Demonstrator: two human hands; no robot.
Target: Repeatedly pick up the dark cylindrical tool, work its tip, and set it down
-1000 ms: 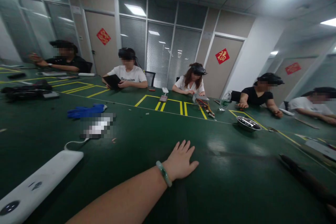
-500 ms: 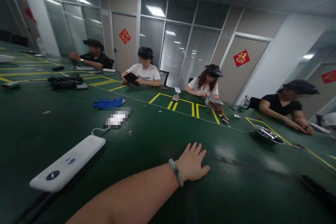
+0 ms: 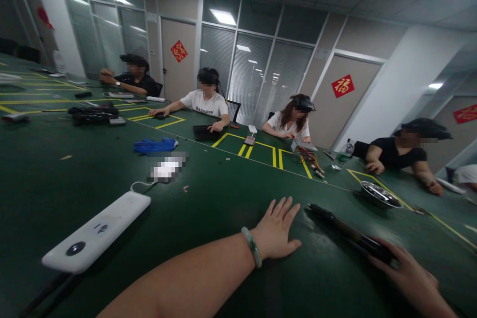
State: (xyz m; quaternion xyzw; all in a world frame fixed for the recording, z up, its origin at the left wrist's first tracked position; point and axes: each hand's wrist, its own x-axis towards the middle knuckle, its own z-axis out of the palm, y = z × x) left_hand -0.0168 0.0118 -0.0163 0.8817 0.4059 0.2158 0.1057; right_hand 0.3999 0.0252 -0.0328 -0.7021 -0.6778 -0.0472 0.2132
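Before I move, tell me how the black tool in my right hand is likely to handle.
The black tool is probably stiff: it runs straight out from the right hand. It may feel front-heavy, since the hand grips one end and most of its length juts beyond. Its body looks rounded, so it might roll if set down.

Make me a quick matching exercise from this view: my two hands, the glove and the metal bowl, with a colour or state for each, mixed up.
1. Left hand
2. Right hand
3. Glove
4. Metal bowl

A. Holding a long dark tool
B. Shiny silver
C. Fingers spread, with a bangle at the wrist
D. Blue

Pairs: 1-C, 2-A, 3-D, 4-B.
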